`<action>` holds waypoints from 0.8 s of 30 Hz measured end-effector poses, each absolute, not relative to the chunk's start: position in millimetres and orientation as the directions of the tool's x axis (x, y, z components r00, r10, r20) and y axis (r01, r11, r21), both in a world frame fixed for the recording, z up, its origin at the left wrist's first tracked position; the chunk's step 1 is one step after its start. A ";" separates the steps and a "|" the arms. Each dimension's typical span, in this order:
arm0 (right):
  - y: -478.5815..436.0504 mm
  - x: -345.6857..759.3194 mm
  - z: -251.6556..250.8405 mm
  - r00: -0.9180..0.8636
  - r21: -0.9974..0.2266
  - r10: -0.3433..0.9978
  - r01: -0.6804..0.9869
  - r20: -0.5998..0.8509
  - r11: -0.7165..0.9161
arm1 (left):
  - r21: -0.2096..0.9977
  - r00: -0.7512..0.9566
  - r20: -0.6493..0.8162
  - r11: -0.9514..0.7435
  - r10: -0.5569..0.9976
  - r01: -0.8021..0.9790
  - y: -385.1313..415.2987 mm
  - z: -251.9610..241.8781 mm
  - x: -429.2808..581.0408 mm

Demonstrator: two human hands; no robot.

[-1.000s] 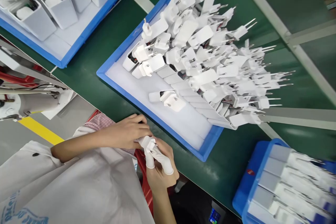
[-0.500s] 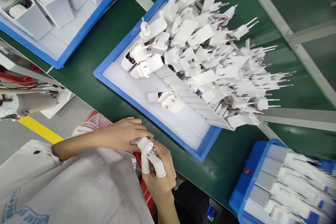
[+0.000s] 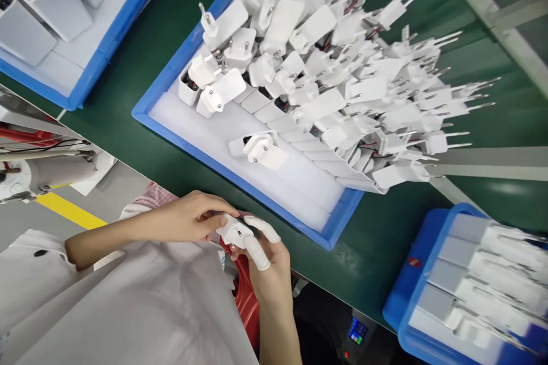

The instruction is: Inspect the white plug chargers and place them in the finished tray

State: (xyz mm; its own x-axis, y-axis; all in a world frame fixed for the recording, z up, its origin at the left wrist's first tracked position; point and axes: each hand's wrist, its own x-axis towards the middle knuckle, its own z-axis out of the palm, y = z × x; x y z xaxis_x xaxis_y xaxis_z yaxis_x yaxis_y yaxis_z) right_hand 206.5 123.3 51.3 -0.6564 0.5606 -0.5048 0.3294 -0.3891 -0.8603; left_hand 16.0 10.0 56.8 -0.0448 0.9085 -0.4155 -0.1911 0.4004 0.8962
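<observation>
A white two-pin plug adapter (image 3: 234, 231) is held between my two hands, just off the table's near edge. My left hand (image 3: 188, 218) pinches its left end with thumb and fingers. From the other side my right hand (image 3: 270, 256), with white finger cots on two digits, grips the adapter. One of those covered digits presses on its face; the other is stretched along the far side. The adapter's underside is hidden by my fingers. Just beyond, a single white adapter (image 3: 266, 150) with its pins facing up lies in the blue-rimmed tray (image 3: 180, 147).
Many white plug adapters (image 3: 321, 68) stand packed in that tray, some with wires showing. A second blue tray (image 3: 75, 100) with larger white housings is at upper left. At lower right sits a blue bin (image 3: 406, 279) of white adapters. The table (image 3: 158, 159) is green.
The adapter has been turned in my hands. My right fingers have spread apart, and my left thumb now shows on the adapter. The view has shifted slightly.
</observation>
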 end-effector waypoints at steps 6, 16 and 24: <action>126.5 195.3 57.7 -0.626 -0.719 0.417 0.360 -0.659 -0.595 | 0.856 -0.004 -0.445 0.424 0.896 -0.296 12.0 58.2 10.2; 125.4 192.6 64.5 -0.620 -0.744 0.449 0.369 -0.644 -0.557 | 0.875 -0.002 -0.443 0.432 0.897 -0.218 12.9 65.5 9.7; 112.5 191.6 65.8 -0.637 -0.854 0.572 0.333 -0.516 -0.399 | 0.885 -0.050 -0.405 0.377 0.913 -0.272 8.0 61.0 17.7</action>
